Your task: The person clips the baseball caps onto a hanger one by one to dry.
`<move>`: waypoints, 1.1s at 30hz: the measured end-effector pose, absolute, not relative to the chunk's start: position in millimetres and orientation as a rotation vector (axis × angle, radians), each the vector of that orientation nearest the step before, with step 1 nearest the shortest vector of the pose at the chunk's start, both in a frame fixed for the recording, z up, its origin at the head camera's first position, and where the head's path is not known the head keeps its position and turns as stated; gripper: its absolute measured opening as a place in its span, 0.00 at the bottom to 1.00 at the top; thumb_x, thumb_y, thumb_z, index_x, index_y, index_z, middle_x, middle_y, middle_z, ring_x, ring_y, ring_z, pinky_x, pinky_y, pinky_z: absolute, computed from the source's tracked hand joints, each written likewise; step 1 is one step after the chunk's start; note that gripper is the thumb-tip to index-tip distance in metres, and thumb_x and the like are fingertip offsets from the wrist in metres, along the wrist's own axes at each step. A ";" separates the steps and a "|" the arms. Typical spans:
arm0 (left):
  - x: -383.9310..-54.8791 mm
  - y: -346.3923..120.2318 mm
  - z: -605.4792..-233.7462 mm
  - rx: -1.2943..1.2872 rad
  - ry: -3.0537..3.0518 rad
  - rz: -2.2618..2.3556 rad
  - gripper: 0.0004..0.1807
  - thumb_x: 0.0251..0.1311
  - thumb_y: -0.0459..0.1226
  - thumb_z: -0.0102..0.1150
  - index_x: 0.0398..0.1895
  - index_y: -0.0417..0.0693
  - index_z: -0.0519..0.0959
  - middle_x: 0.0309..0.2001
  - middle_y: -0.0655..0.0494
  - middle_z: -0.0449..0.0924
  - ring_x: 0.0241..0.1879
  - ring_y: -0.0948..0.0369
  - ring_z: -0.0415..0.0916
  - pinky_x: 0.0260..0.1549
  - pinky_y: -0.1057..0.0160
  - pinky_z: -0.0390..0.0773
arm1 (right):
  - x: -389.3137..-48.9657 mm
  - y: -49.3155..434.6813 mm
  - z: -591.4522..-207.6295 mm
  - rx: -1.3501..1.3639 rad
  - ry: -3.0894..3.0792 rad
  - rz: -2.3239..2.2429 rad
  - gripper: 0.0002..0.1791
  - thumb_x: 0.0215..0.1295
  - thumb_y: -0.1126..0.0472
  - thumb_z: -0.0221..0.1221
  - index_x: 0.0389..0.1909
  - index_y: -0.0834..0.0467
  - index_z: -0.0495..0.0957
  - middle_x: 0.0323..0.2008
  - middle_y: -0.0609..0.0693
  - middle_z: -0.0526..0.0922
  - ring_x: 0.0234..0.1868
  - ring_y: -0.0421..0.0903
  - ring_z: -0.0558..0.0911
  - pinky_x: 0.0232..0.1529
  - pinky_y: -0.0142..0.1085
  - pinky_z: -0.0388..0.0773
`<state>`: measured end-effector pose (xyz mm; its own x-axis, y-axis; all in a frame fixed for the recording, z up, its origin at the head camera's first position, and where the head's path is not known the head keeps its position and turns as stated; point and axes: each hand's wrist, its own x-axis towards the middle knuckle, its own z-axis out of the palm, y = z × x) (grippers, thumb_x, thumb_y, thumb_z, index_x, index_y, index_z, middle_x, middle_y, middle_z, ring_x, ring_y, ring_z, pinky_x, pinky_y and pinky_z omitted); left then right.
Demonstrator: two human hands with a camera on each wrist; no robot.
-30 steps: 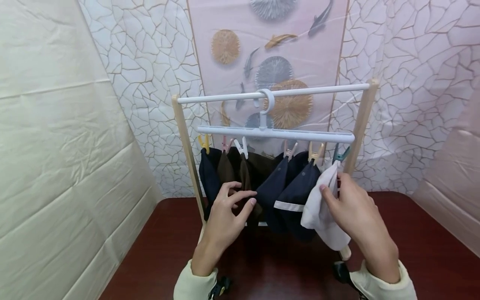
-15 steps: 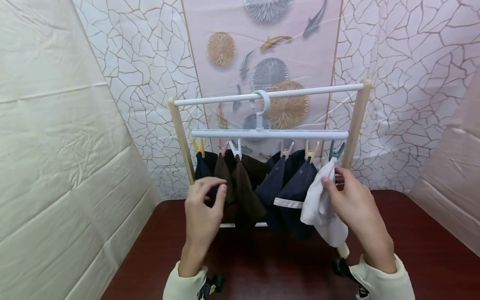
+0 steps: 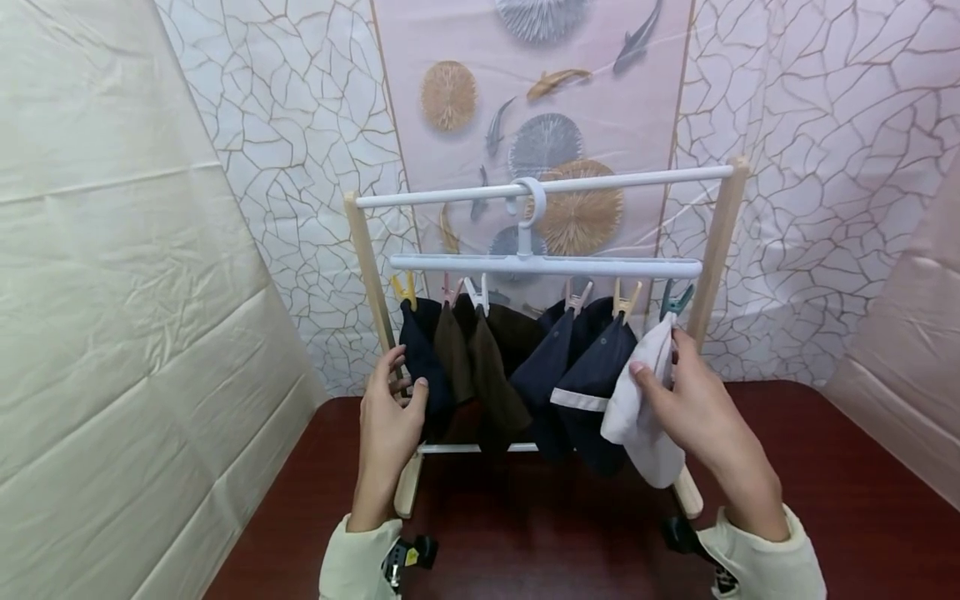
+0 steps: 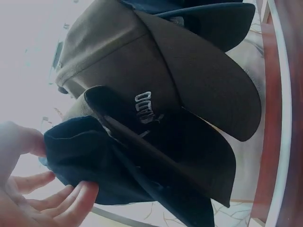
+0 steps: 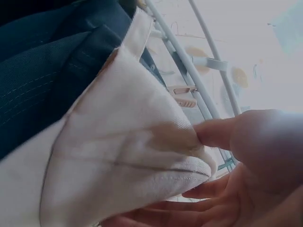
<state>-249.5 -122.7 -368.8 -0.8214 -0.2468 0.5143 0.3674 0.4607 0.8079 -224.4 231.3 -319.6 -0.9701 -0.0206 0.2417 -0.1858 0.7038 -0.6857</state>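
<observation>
Several caps hang by clips from a white hanger [image 3: 547, 266]. My left hand [image 3: 386, 425] is at the leftmost cap, a dark navy one [image 3: 423, 354]. In the left wrist view its thumb and extended fingers lie along the edges of that navy cap [image 4: 85, 151]. Beside it hang brown caps [image 3: 487, 371], one with pale embroidered letters in the left wrist view. At the right end my right hand [image 3: 697, 408] holds a white cap [image 3: 637, 408], thumb in front and fingers behind. A teal clip [image 3: 677, 298] grips the white cap's top.
A rack with wooden posts [image 3: 720, 242] and a white top rail [image 3: 450, 197] carries the hanger on a dark red table [image 3: 540, 550]. More navy caps [image 3: 592, 375] hang in the middle, one with a white strip. Patterned cloth [image 3: 300, 150] covers the wall behind.
My left hand has moved left from the brown caps to the leftmost navy cap, and its fingers have spread. My right hand has stayed at the white cap, shifting slightly up.
</observation>
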 end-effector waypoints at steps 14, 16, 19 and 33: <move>-242.2 -117.9 -358.2 -0.109 -2.156 -1.365 0.36 0.65 0.28 0.56 0.77 0.47 0.64 0.61 0.42 0.71 0.40 0.53 0.79 0.40 0.57 0.78 | -232.3 233.7 -326.6 0.141 -2.589 1.147 0.37 0.86 0.54 0.41 0.83 0.68 0.39 0.70 0.82 0.62 0.66 0.77 0.71 0.56 0.69 0.75; -241.8 -117.4 -358.6 -0.118 -2.165 -1.368 0.37 0.65 0.27 0.56 0.78 0.47 0.62 0.60 0.42 0.70 0.39 0.54 0.78 0.39 0.58 0.78 | -233.3 233.5 -328.0 0.122 -2.562 1.159 0.36 0.86 0.54 0.42 0.83 0.68 0.42 0.70 0.81 0.64 0.64 0.75 0.73 0.54 0.68 0.77; -240.5 -116.6 -358.4 -0.130 -2.183 -1.350 0.38 0.64 0.27 0.55 0.79 0.47 0.62 0.59 0.43 0.69 0.38 0.55 0.74 0.39 0.58 0.75 | -234.2 232.5 -329.6 0.108 -2.512 1.158 0.33 0.87 0.56 0.41 0.82 0.68 0.46 0.69 0.79 0.67 0.62 0.73 0.75 0.51 0.67 0.78; -235.5 -111.6 -357.6 -0.095 -2.256 -1.287 0.37 0.65 0.31 0.53 0.78 0.49 0.59 0.57 0.47 0.66 0.36 0.55 0.69 0.37 0.56 0.70 | -242.6 232.6 -338.6 0.127 -2.342 1.200 0.28 0.87 0.57 0.40 0.79 0.67 0.55 0.64 0.78 0.72 0.59 0.72 0.76 0.52 0.68 0.76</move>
<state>-235.5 -111.6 -357.6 -0.8538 -0.1967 0.4819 0.3148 0.5421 0.7791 -242.6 232.6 -338.6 -0.8698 0.1410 0.4728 -0.3014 0.6068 -0.7355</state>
